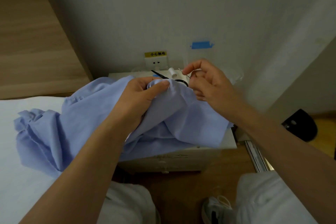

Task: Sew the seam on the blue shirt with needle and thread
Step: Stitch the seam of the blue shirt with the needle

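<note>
while left hand [145,92] pinched blue shirt [72,123] at fold, right hand [209,82] pinched needle [184,73] just beside shirt fold, clear of cloth; sewing judged underway, finished length unreadable.

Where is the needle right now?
Head view, right of centre: the needle is pinched in the right hand, just above the blue shirt fold that the left hand grips, beside the white thread spool on the nightstand.
</note>
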`<action>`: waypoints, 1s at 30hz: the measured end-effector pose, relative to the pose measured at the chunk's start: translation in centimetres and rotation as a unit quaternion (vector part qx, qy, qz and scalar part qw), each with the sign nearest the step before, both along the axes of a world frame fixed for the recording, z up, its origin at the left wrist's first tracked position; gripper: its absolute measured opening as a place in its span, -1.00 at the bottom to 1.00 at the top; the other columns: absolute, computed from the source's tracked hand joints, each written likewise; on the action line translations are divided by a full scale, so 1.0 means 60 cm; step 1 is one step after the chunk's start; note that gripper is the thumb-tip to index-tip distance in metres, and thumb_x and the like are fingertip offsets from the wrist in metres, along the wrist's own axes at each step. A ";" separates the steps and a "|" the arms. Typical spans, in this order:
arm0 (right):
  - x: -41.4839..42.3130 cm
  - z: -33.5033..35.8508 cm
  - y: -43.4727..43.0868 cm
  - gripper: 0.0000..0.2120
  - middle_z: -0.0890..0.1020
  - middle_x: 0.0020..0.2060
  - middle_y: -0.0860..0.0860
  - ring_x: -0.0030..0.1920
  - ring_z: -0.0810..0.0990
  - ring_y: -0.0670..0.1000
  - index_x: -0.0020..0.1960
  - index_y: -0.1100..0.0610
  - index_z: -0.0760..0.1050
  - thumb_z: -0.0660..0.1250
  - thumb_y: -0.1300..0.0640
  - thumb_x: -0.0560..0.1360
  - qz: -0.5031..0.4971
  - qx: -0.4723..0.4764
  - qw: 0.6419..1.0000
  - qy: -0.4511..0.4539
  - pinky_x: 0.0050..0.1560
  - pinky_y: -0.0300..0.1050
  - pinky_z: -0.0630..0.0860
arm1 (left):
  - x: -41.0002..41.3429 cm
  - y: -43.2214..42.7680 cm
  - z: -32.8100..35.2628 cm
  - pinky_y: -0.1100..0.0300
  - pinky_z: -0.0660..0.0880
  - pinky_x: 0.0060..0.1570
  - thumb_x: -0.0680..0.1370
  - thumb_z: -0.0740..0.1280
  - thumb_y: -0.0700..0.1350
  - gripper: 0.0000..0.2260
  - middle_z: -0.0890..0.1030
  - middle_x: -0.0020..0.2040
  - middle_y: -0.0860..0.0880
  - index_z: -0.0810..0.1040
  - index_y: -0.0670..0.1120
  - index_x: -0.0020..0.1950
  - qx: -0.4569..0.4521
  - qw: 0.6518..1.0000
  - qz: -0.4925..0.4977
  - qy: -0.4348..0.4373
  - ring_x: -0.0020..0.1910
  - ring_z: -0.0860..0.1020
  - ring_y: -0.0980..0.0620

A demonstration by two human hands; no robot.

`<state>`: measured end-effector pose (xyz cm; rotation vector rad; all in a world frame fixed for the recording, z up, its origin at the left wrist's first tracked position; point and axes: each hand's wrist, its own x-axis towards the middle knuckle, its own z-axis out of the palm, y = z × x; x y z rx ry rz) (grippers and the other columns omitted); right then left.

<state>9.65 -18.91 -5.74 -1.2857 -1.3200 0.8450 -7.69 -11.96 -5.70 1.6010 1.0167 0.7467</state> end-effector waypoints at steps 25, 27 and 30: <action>0.009 0.010 -0.014 -0.76 0.29 -0.61 0.02 -0.58 0.26 -0.12 0.07 0.12 0.65 0.25 0.32 0.57 0.052 0.006 0.990 -0.129 -0.45 -0.41 0.30 | -0.008 -0.002 0.005 0.17 0.57 -0.16 0.56 0.33 -0.05 -0.84 0.68 -0.21 -0.08 0.65 -0.08 -0.09 0.002 1.000 -0.002 0.025 -0.17 0.64 0.01; 0.009 0.010 -0.014 -0.76 0.28 -0.62 -0.04 -0.58 0.25 -0.13 0.06 0.11 0.65 0.25 0.32 0.57 0.055 0.001 0.990 -0.128 -0.45 -0.41 0.30 | -0.008 -0.002 0.005 0.18 0.57 -0.14 0.57 0.33 -0.04 -0.83 0.68 -0.19 -0.09 0.65 -0.11 -0.04 0.011 0.999 -0.002 0.035 -0.14 0.64 0.00; 0.010 0.010 -0.014 -0.78 0.27 -0.62 -0.05 -0.57 0.25 -0.10 0.06 0.12 0.65 0.26 0.31 0.57 0.059 -0.009 0.990 -0.130 -0.45 -0.38 0.32 | -0.009 -0.006 0.009 0.30 0.55 -0.23 0.56 0.33 -0.02 -0.82 0.67 -0.22 -0.06 0.66 -0.09 -0.06 0.035 0.998 -0.007 0.049 -0.20 0.63 0.08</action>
